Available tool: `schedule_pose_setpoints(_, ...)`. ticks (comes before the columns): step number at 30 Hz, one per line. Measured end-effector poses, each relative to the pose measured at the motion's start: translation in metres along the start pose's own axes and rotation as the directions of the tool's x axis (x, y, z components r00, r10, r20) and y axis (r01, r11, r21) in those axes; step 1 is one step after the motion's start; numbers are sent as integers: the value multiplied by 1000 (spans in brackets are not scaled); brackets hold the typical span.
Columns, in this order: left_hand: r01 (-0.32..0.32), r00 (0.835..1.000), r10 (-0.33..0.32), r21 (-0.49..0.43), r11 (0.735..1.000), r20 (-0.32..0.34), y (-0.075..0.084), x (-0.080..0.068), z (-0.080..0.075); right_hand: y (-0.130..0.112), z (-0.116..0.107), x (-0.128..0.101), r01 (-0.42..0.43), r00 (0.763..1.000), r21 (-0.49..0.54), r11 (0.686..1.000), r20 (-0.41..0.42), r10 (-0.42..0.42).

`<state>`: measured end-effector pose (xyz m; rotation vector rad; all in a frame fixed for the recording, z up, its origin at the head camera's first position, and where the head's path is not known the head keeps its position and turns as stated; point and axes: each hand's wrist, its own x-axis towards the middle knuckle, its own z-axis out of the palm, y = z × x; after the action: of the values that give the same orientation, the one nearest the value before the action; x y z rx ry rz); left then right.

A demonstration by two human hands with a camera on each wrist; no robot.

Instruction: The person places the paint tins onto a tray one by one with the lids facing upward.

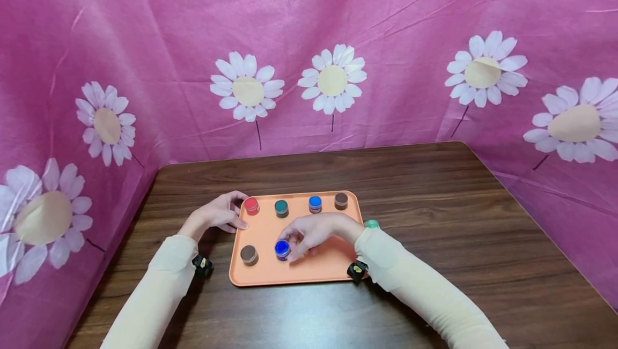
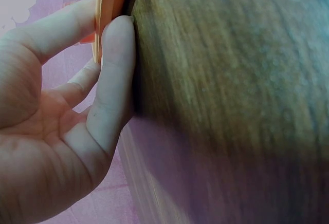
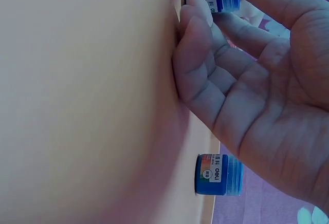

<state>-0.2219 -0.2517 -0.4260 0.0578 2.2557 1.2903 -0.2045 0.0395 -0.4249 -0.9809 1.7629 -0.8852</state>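
Right hand (image 1: 309,234) pinches dark-blue paint pot (image 1: 282,249) at tray's (image 1: 270,276) 6 o'clock edge, fingers curled round it, while left hand (image 1: 219,215) grips tray's 10 o'clock rim, probably steadying it on surface (image 1: 434,188).

Dark wooden table (image 1: 434,220), pink daisy-print cloth (image 1: 386,27) behind

Bright, even light; both wrist views blurred at close range
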Motion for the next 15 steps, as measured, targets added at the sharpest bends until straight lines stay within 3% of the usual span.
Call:
schedule_pose_setpoints(9, -2, 1000, 2, -13, 1000, 1, 3, 0, 0, -5, -13, -19, -12, 998, -10, 1000, -59, 11)
schedule_pose_setpoints(15, 4, 1000, -4, -10, 1000, 0, 1, 0, 0, -11, -27, -43, -46, 993, -115, 992, -111, 34)
